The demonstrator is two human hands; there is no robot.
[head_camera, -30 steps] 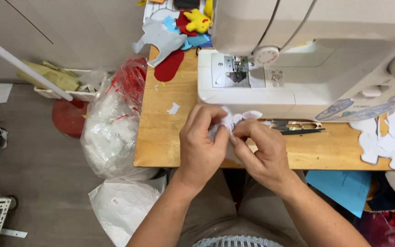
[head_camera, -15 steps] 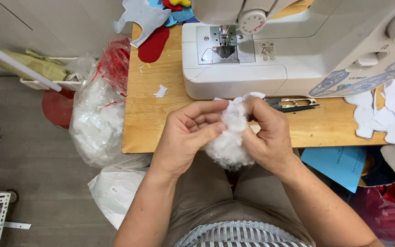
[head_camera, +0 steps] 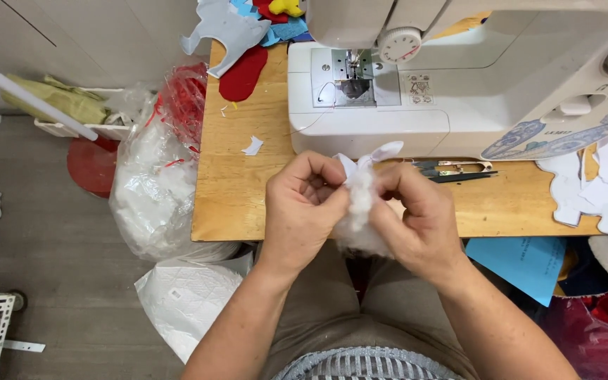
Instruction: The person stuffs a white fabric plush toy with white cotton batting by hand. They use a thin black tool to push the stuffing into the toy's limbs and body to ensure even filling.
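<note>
My left hand (head_camera: 302, 207) and my right hand (head_camera: 416, 214) meet over the front edge of a wooden table (head_camera: 237, 183). Between them they pinch a small white fabric piece (head_camera: 381, 152) and a tuft of white stuffing (head_camera: 359, 211) that hangs down below the fingers. The fabric's pointed ends stick up above my thumbs. A white sewing machine (head_camera: 459, 77) stands just behind my hands. Small black thread snips (head_camera: 452, 170) lie on the table beside my right hand.
Cut felt shapes in grey, red, blue and yellow (head_camera: 244, 35) lie at the table's back left. White cut pieces (head_camera: 592, 183) lie at the right. Clear bags of white stuffing (head_camera: 153, 183) lean against the table's left side. A blue sheet (head_camera: 526, 260) hangs at the right.
My hands have drawn closer together around the white fabric piece, and the stuffing now shows less below the fingers. The view has shifted a little to the left.
</note>
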